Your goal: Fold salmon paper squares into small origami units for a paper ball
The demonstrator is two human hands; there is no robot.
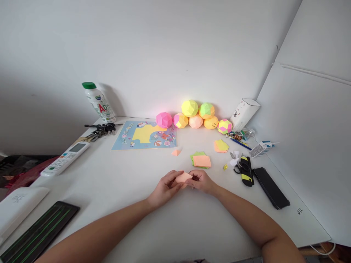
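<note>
Both my hands meet at the middle of the white table, pinching a small folded piece of peach paper. My left hand grips its left side and my right hand its right side, fingers curled closed on it. Just beyond lies a small stack of peach and green paper squares. A folded peach triangle sits further back. Several folded paper balls in pink, yellow, green and orange line the wall.
A colourful picture sheet, keys, a green-capped bottle and a white remote lie at the left. At the right are more paper squares, scissors, a black phone, pens and a white box.
</note>
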